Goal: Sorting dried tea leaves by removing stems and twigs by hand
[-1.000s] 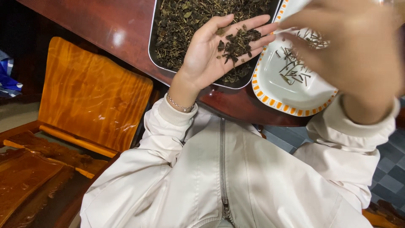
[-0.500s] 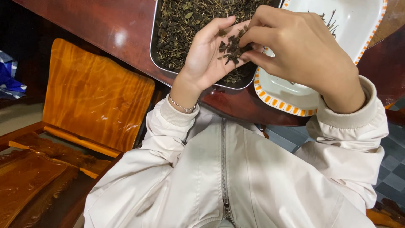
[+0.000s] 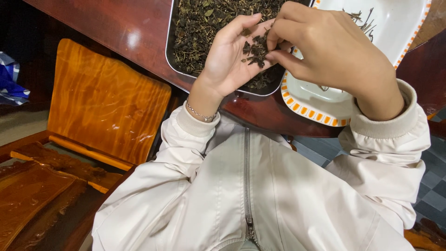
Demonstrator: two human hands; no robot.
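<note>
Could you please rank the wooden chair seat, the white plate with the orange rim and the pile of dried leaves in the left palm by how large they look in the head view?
1. Wooden chair seat, largest.
2. White plate, partly covered by the right hand and cut off by the frame, so its place is unsure.
3. Pile of dried leaves on the left hand, clearly smallest.

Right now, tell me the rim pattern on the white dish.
Orange blocks edge the white dish, seen best in the head view.
</note>
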